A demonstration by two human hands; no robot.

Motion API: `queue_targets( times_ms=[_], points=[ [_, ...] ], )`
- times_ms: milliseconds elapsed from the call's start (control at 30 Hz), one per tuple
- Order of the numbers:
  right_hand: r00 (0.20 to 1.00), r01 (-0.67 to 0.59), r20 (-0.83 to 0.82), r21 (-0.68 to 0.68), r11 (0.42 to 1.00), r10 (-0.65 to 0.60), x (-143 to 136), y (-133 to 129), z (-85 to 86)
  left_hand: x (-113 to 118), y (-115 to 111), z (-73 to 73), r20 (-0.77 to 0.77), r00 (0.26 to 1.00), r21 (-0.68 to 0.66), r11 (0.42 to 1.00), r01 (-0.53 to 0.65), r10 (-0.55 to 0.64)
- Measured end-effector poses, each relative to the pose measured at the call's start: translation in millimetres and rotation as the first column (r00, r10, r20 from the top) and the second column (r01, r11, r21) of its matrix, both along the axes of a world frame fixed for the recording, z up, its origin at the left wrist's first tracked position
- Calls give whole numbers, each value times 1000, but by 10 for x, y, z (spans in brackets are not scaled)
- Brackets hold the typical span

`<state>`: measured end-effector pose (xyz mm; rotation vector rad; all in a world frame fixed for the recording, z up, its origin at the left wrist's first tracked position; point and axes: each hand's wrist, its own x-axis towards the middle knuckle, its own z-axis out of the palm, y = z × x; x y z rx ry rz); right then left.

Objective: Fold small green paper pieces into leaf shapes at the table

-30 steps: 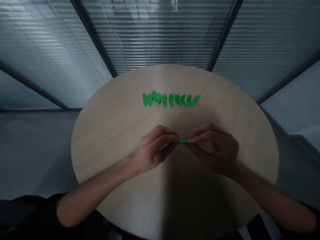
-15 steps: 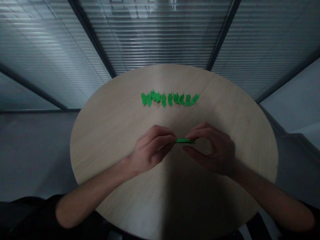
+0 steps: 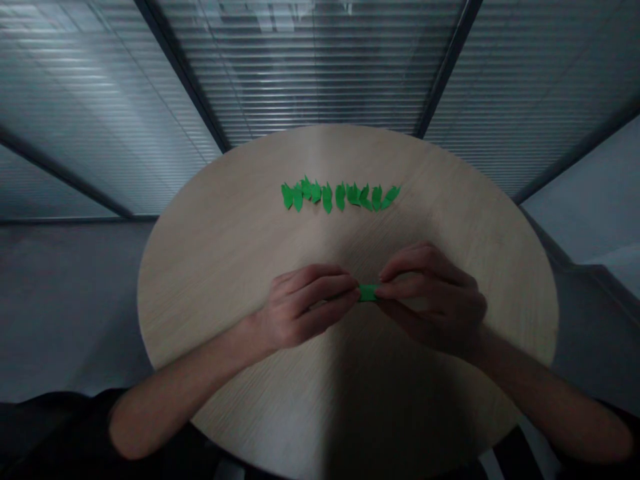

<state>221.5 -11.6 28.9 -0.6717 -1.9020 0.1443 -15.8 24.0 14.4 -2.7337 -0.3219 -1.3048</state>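
A small strip of folded green paper (image 3: 368, 293) is stretched between my two hands, above the middle of the table. My left hand (image 3: 311, 303) pinches its left end between thumb and fingers. On the other end, the thumb and index finger of my right hand (image 3: 434, 297) are closed, with the other fingers raised a little. The fingertips cover both ends of the paper. Farther back, several leaf-shaped green paper pieces (image 3: 341, 197) lie in a row, some of them overlapping.
The round wooden table (image 3: 210, 253) spreads out under both forearms. Behind its far edge stands a glass partition with blinds (image 3: 320, 80) and dark frame posts. A dark shadow falls across the table's near right half.
My right thumb and index finger have closed on the paper's right end. The paper has turned from edge-on to showing a wider face, and sits slightly lower in view.
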Motion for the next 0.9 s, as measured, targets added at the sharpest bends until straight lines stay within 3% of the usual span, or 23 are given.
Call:
queue_targets(
  times_ms=[200, 300, 367, 433, 500, 567, 767, 900],
  points=[
    [1000, 14, -15, -56, 998, -15, -5, 2, -22, -45, 13, 17, 16, 999, 22, 999, -29, 28],
    [989, 18, -136, -256, 967, -54, 2, 0, -88, -71, 35, 27, 53, 997, -3, 999, -52, 52],
    [962, -90, -268, -469, 878, -44, 11, 3, -130, -50, 48, 39, 76, 995, 46, 997, -66, 62],
    [933, -258, -360, -648, 716, 10, 10, 8, -153, 1, 57, 55, 106, 991, 202, 974, -101, 81],
    [899, -405, -428, -738, 539, 90, -10, 12, -156, 61, 61, 68, 131, 986, 331, 933, -140, 102],
    [862, -495, -488, -748, 442, 139, -45, 17, -156, 102, 61, 67, 123, 985, 374, 914, -157, 119],
    [829, -524, -547, -692, 497, 112, -107, 57, -207, 92, 79, -26, 31, 996, 397, 913, -93, 88],
    [861, -463, -506, -732, 501, 55, -101, 73, -211, 97, 83, -85, 14, 999, 296, 954, -53, 51]
  ],
)
